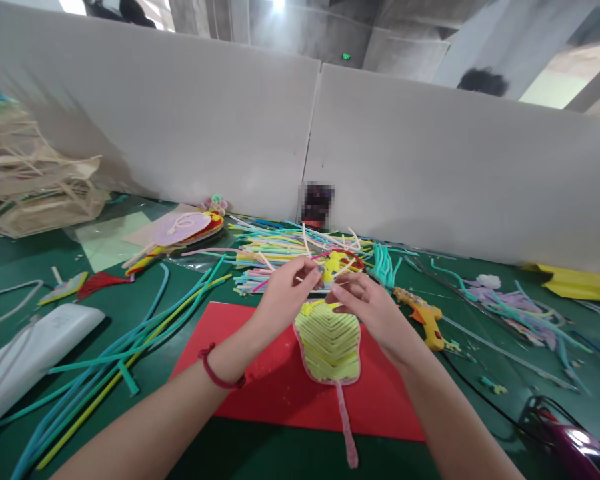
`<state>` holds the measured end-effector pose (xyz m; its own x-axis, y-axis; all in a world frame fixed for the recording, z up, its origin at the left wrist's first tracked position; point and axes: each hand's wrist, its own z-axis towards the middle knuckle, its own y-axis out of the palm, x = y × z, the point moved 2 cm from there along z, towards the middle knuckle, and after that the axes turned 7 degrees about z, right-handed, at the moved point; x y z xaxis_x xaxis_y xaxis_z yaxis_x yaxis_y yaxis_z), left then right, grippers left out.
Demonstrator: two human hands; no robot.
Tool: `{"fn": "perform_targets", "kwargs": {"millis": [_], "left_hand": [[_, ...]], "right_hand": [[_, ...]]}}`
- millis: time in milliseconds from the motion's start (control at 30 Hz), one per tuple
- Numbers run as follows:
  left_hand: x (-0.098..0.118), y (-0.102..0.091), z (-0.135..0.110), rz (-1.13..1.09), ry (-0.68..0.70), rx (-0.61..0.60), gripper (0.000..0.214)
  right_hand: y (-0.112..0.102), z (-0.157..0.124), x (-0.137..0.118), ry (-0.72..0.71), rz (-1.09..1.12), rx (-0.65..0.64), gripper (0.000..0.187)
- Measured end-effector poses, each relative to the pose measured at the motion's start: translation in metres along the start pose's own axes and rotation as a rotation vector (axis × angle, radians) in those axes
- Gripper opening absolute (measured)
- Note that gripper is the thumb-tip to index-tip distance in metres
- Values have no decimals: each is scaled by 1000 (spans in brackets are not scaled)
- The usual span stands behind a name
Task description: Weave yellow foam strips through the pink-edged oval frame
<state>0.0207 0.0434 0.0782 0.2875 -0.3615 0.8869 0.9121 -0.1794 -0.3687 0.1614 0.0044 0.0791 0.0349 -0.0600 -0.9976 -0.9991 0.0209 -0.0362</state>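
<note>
Near, lower centre: leaf-shaped yellow-green fan (330, 340), pink handle toward the viewer, over a red sheet (270, 393). Just above its top edge, mid-frame: left hand (297, 283) with thumb and fingers pinched, right hand (363, 303) with fingers curled; can't tell what either grips. Yellow piece (336, 263) shows between/behind them. For clean work, likely best: light fingertip pinch, no crushing fuzzy stems, wrists off fan. Beyond: stem pile (260, 250); glue gun (430, 323) right of centre.
</note>
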Motion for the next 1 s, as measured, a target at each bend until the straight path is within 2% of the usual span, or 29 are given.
{"fn": "perform_targets", "kwargs": {"millis": [133,333,500,733,1000], "left_hand": [[-1,8,-3,-62,16,-50,10],[-2,14,-6,-110,-4,-105,6],[0,11,-4,-78,10,-134,5],[4,7,-4,67,151,-265,10],[6,5,-5,98,183,-265,16]], "right_hand": [[2,2,3,-83,-20,-68,22],[-1,5,7,-177,-51,-54,16],[-5,4,5,-167,-72,-27,15],[-9,4,-2,-118,-67,-57,18],[-10,3,-1,-173,-119,-53,23]]}}
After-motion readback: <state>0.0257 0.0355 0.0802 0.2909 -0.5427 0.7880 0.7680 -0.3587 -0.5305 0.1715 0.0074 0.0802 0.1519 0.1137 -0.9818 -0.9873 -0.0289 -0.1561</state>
